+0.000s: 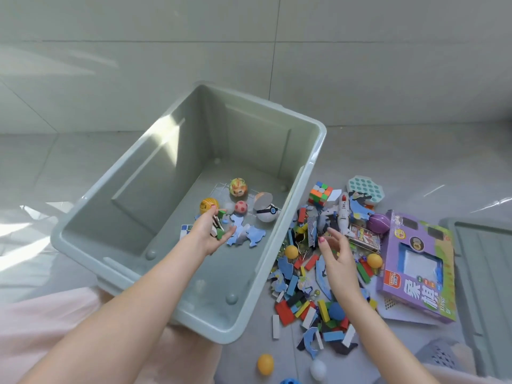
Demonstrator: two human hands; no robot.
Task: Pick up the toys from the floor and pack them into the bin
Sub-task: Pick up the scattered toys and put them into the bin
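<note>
Left hand [212,231] cups small blocks [219,227]; right hand [336,252] fingers spread, empty.

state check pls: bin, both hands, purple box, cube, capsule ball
bin: upright, open, a few toys on its floor
left hand: inside bin, small pieces in its grip
right hand: over floor pile, fingers spread, holding nothing
purple box: lying flat on floor, closed
puzzle cube: on floor beside bin, scrambled
capsule ball: in bin, hinged open

floor [388,151]: grey tile | on it: bin [133,256], toy heap [318,273], purple box [421,275]
</note>
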